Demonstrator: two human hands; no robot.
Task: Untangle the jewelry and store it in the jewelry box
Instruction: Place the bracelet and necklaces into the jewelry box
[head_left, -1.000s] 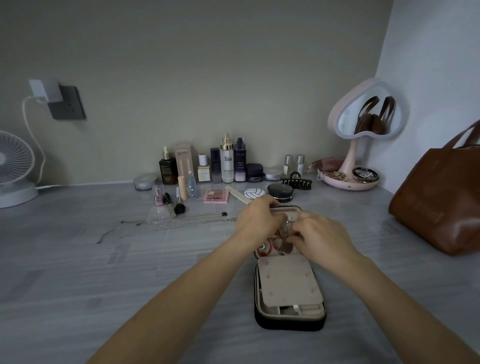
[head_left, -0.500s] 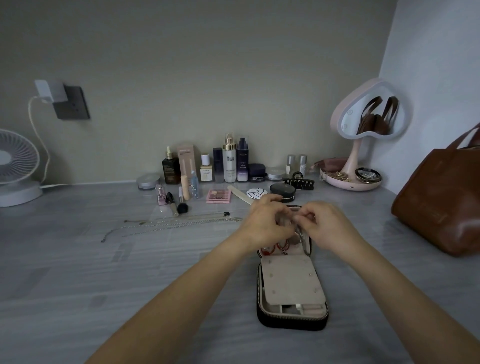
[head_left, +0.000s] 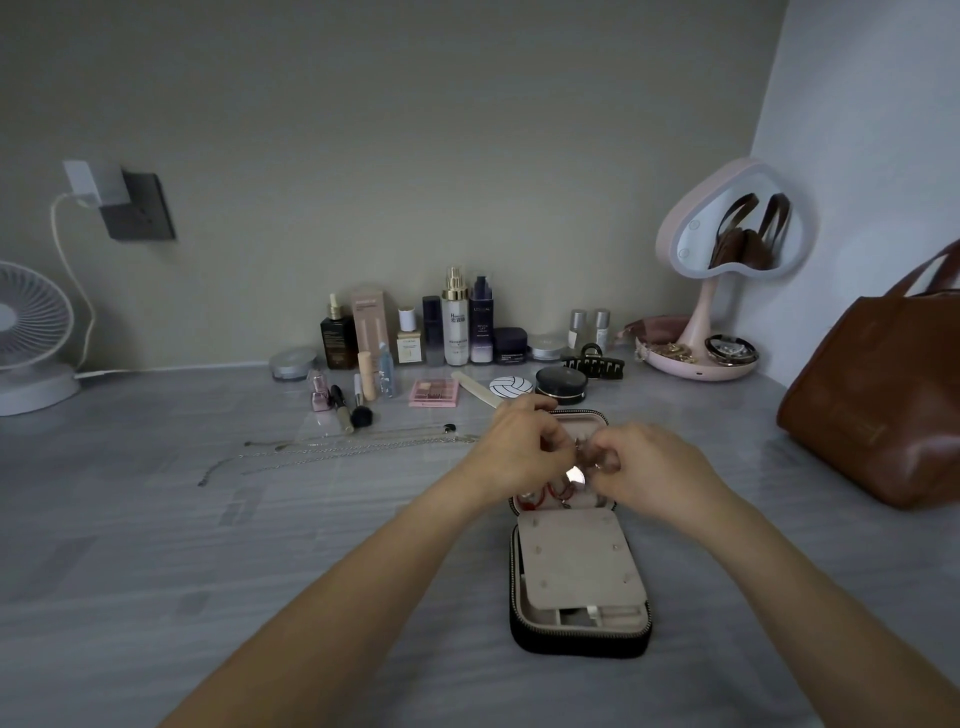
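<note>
A black zip jewelry box (head_left: 579, 631) lies open on the grey table, its beige insert panel facing up. Red cords and small pieces lie in its far half. Above that half, my left hand (head_left: 519, 449) and my right hand (head_left: 649, 465) meet, each pinching a small tangled piece of jewelry (head_left: 575, 474) with a shiny round pendant hanging between them. Several thin silver chains (head_left: 332, 449) are stretched out on the table to the left of the hands.
Cosmetic bottles (head_left: 454, 317), a pink palette (head_left: 434, 392), a black compact (head_left: 561, 384) and a hair claw (head_left: 592, 364) line the back. A pink heart mirror (head_left: 727, 244) stands at back right, a brown bag (head_left: 883, 405) at right, a white fan (head_left: 26, 338) at left.
Both hands have lifted the tangled piece a little out of the box's far half and drawn closer together; the round pendant now dangles visibly between them.
</note>
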